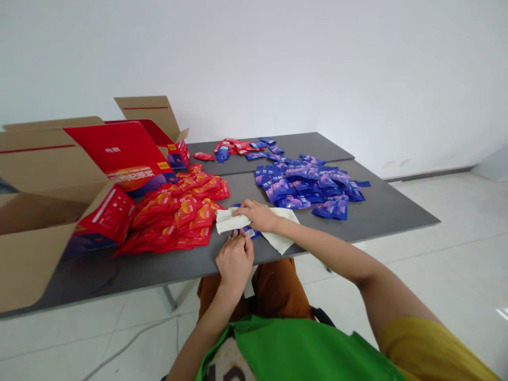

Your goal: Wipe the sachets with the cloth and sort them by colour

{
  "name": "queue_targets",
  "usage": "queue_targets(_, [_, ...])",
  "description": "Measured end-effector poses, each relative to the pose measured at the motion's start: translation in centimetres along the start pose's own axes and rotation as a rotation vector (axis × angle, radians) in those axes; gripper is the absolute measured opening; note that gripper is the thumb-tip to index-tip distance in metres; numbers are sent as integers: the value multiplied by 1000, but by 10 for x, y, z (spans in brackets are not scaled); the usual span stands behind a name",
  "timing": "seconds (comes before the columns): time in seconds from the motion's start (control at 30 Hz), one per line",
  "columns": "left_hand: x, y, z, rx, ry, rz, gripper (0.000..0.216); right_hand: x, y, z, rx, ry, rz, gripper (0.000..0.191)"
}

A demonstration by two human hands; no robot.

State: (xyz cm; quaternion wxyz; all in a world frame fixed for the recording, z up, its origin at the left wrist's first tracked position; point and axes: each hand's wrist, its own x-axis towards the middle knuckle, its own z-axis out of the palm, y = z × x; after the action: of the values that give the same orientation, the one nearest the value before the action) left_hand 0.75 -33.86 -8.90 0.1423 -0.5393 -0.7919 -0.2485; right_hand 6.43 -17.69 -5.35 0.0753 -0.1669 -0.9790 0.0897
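My right hand is closed over a folded white cloth, pressing it on the tabletop. Part of the cloth spreads out flat under my right wrist. A blue sachet lies beneath the cloth, mostly covered, with a small printed white patch showing. At its near left edge, my left hand has its fingers curled and appears to hold the sachet down by that edge. To the left is a heap of red sachets. A heap of blue sachets lies to the right, beyond my right forearm.
Open cardboard boxes stand on the left: a large red one and another red box behind it. Mixed red and blue sachets lie at the back of the dark grey table. A white wall rises behind.
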Motion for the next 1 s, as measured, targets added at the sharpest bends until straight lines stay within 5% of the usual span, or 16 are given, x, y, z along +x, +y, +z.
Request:
queue_targets(0.17, [-2, 0, -1, -8, -1, -9, 39, 1, 0, 0, -30, 20, 63, 41])
queue_targets(0.33, [3, 12, -11, 78, -172, -110, 42, -35, 6, 3, 57, 76, -95, 37])
queue_targets(0.43, [13, 27, -18, 119, -266, -168, 41, -30, 9, 7, 124, 98, -113, 38])
queue_targets(0.67, [40, 34, -15, 128, -265, -121, 42, 9, 13, -13, -25, 75, 133, 48])
queue_targets(0.9, [52, 35, -8, 130, -248, -132, 60, -21, 15, -43, 33, 335, 218, 51])
queue_targets(1.0, [53, 47, -9, 130, -289, -149, 50, -37, 7, -41, 101, 385, 181, 50])
